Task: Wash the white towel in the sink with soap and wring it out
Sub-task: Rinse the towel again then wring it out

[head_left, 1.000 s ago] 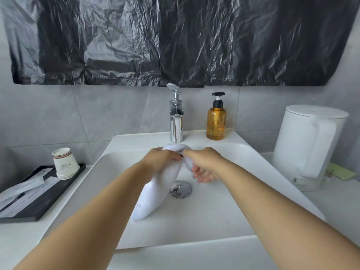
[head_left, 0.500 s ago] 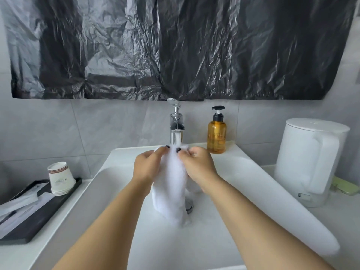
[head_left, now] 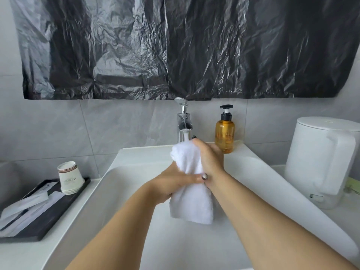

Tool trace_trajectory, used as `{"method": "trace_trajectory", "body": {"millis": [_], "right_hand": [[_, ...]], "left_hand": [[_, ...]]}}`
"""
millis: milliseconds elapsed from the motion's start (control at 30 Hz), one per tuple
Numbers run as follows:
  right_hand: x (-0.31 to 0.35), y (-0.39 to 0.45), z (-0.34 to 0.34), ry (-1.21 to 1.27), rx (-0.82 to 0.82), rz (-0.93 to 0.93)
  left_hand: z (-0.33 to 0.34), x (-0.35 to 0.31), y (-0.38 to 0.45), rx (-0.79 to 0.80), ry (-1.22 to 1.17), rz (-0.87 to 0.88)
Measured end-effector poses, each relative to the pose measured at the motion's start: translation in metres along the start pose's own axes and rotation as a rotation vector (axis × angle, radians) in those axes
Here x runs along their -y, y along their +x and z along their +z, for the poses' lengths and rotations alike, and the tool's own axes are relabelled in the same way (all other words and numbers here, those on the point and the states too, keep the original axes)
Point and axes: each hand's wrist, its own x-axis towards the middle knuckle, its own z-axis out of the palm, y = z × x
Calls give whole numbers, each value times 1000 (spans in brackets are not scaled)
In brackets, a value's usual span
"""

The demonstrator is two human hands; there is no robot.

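Over the sink, my left hand and right hand clench the towel, hiding the drain; its top end covers the tap spout.

The towel hides the drain. The right hand covers the towel's top at 3 o'clock. The kettle is cut off at the right edge. Cup print is too small to read.
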Motion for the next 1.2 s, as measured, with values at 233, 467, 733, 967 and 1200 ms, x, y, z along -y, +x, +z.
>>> {"method": "trace_trajectory", "body": {"millis": [233, 467, 733, 967, 1200], "right_hand": [[-2, 6, 5, -469, 40, 142], [-2, 18, -18, -64, 566, 203], [2, 13, -7, -241, 501, -52], [0, 12, -4, -339, 378, -61], [-4, 18, 5, -466, 237, -80]], "left_hand": [[-7, 1, 1, -243, 30, -167], [-5, -3, -6, -113, 7, -180], [8, 5, -2, -22, -42, -301], [24, 7, 7, -309, 127, -344], [34, 11, 20, -436, 430, -312]]}}
